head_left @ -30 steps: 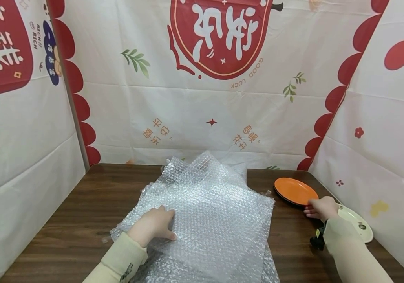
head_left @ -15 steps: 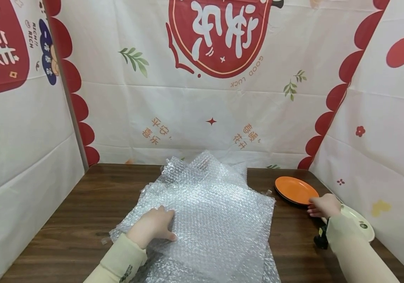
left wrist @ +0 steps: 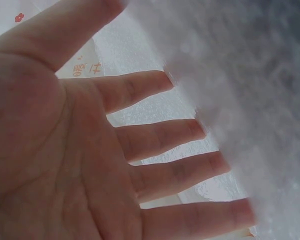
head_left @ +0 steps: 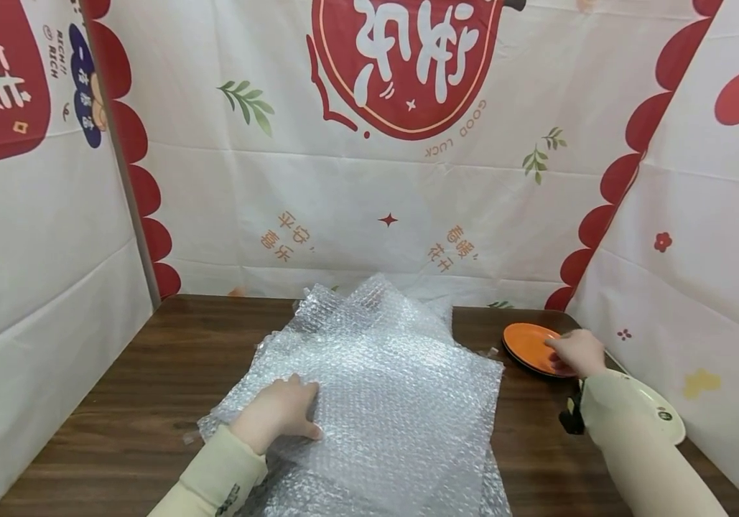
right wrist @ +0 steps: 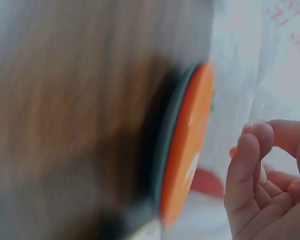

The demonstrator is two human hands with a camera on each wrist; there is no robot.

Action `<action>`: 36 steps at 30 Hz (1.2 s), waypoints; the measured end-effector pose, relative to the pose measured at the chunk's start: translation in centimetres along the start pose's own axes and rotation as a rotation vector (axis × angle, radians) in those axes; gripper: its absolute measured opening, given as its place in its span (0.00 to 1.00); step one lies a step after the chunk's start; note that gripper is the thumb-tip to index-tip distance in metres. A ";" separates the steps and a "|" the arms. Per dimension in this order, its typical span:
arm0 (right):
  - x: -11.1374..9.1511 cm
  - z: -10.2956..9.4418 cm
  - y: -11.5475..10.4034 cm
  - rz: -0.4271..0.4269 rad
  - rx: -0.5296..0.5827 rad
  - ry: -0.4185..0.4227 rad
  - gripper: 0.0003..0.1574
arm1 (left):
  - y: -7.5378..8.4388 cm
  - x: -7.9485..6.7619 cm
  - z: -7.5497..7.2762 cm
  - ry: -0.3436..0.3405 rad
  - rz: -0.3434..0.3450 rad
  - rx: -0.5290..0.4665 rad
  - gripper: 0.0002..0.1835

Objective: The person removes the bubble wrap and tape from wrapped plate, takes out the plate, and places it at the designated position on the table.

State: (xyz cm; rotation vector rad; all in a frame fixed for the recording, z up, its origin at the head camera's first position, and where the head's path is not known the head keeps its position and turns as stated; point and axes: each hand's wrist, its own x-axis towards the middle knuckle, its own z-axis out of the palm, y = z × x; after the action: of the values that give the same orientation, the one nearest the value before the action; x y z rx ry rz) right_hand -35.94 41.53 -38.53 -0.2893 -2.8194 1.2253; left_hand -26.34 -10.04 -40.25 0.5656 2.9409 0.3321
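Sheets of clear bubble wrap lie layered over the middle of the table. My left hand rests on their left part, fingers spread; in the left wrist view the fingertips meet the wrap's blurred edge. At the right, an orange plate sits on a dark green plate. My right hand is over the orange plate's right side. The right wrist view shows its curled fingers with thumb and fingertips together, apart from the plate and holding nothing visible. A cream plate is partly hidden behind the right sleeve.
The brown wooden table is bounded by white printed cloth on the left, back and right. The right cloth stands close beside the plates. A black strap device hangs at the right wrist.
My right hand has moved up and left, from beside the orange plate's near edge to over its right side. My left hand and the bubble wrap stay put.
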 end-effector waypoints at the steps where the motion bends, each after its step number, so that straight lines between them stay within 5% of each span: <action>1: 0.3 0.6 -0.8 -0.016 -0.004 0.005 0.29 | -0.1 0.0 -0.1 0.002 -0.003 -0.001 0.35; 10: 2.4 7.2 -7.1 -0.080 -0.068 -0.062 0.25 | -0.6 -0.5 0.5 0.011 0.007 -0.024 0.36; 16: 3.3 10.9 -8.2 -0.088 -0.099 -0.175 0.20 | -0.4 -0.9 1.3 0.025 0.012 -0.014 0.36; 21: 3.5 13.1 -8.7 -0.040 -0.128 -0.237 0.26 | -0.2 -1.4 2.0 0.054 0.039 -0.013 0.35; 26: 3.3 14.3 -9.6 0.022 -0.093 -0.283 0.19 | -0.5 -1.5 2.1 0.061 0.027 0.004 0.35; 32: 3.7 14.0 -10.0 0.055 0.011 -0.271 0.27 | -0.4 -0.9 1.2 0.052 0.027 0.011 0.39; 36: 4.2 13.6 -9.7 0.091 0.098 -0.290 0.21 | -0.2 -0.5 0.7 0.065 0.049 0.024 0.38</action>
State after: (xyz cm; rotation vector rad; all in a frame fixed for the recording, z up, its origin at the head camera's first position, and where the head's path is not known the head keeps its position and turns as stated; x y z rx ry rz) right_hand -43.20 26.07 -40.93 -0.2555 -2.9999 1.5346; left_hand -25.83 -10.24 -40.96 0.6422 3.0017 0.3265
